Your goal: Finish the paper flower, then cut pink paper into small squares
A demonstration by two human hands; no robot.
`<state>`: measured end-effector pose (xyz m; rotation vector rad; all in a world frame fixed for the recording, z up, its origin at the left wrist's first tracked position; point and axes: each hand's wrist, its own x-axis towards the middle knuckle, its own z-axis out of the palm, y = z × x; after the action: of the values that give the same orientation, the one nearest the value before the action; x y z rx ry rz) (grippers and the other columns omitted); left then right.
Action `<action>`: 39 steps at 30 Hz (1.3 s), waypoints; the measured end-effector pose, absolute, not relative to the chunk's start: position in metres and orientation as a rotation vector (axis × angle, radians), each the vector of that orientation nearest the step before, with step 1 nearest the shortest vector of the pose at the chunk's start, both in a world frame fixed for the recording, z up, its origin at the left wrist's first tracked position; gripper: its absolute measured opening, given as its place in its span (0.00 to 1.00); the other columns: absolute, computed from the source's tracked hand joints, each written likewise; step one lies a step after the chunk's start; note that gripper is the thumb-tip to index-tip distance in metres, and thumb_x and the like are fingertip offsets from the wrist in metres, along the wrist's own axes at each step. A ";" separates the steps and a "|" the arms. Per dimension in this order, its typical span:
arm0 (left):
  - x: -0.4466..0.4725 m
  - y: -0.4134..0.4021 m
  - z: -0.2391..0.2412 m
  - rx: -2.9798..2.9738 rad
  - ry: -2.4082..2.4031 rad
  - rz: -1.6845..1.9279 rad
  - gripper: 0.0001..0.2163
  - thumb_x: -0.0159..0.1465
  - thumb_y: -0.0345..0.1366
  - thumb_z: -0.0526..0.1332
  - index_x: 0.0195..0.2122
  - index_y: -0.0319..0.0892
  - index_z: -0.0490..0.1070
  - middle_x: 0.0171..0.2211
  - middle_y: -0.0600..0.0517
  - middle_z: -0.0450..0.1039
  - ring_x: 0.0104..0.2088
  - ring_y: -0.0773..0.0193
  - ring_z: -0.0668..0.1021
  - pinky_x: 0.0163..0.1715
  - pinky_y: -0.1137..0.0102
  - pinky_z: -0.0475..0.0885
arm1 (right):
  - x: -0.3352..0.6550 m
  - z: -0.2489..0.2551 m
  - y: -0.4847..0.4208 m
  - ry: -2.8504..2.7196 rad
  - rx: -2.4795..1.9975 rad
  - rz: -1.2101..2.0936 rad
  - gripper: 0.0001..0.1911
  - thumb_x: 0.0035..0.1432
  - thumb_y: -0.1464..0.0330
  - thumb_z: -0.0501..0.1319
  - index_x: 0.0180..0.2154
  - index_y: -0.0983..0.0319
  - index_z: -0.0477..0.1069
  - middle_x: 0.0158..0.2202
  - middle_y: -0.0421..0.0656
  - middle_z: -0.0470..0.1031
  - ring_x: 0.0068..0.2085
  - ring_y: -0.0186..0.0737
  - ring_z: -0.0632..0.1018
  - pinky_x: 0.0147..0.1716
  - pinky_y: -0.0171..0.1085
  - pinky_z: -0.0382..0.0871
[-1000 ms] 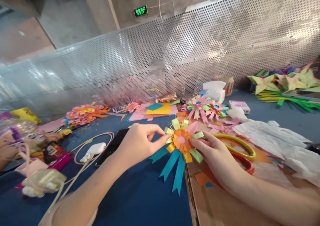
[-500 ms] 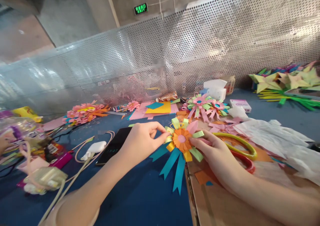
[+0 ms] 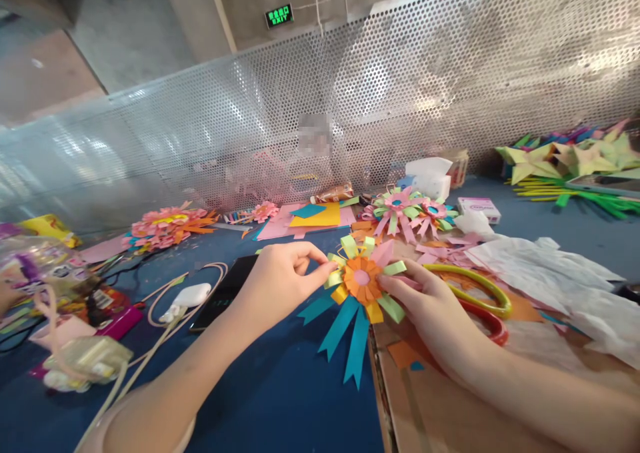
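A paper flower (image 3: 363,281) with an orange ruffled centre, a pink middle and light green, yellow and pink loops is held up between my hands. Blue paper ribbon tails (image 3: 345,336) with notched ends hang from its lower side. My left hand (image 3: 295,273) pinches a light green loop at its left edge between thumb and forefinger. On the other side, my right hand (image 3: 425,299) grips the flower, thumb on the front by the orange centre and fingers behind, partly hidden.
Yellow and red-handled scissors (image 3: 493,296) lie beyond my right hand on a brown board (image 3: 450,406). Behind are finished paper flowers (image 3: 397,209), coloured sheets (image 3: 320,216) and white tissue (image 3: 540,266). A phone (image 3: 225,296) and charger cables (image 3: 193,296) lie at left. A perforated metal screen (image 3: 225,126) stands at the back.
Both hands keep the same hold on the paper flower. The whole view has shifted only slightly.
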<state>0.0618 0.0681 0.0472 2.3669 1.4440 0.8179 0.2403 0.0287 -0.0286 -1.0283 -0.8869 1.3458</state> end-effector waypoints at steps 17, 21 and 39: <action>0.059 0.069 0.050 2.352 1.426 0.732 0.11 0.55 0.43 0.59 0.24 0.40 0.72 0.13 0.60 0.46 0.15 0.74 0.51 0.16 0.74 0.45 | 0.240 -0.027 0.028 -0.862 -1.012 1.352 0.11 0.49 0.62 0.62 0.34 0.60 0.69 0.26 0.39 0.73 0.26 0.36 0.74 0.26 0.32 0.64; 0.060 0.069 0.047 2.364 1.413 0.728 0.11 0.55 0.42 0.59 0.24 0.40 0.72 0.13 0.60 0.46 0.16 0.74 0.51 0.16 0.74 0.45 | 0.240 -0.027 0.028 -0.873 -1.035 1.340 0.13 0.48 0.60 0.62 0.35 0.60 0.70 0.28 0.40 0.75 0.28 0.38 0.75 0.27 0.33 0.65; 0.056 0.072 0.049 2.266 1.435 0.628 0.13 0.56 0.44 0.58 0.27 0.40 0.73 0.12 0.60 0.50 0.15 0.74 0.52 0.15 0.74 0.45 | 0.240 -0.028 0.028 -0.866 -0.994 1.348 0.09 0.50 0.63 0.62 0.34 0.60 0.69 0.24 0.37 0.72 0.26 0.35 0.73 0.26 0.31 0.64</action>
<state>0.0560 0.0717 0.0491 2.2663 1.4355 0.6282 0.2405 0.0284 -0.0283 -0.9944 -0.8664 1.3477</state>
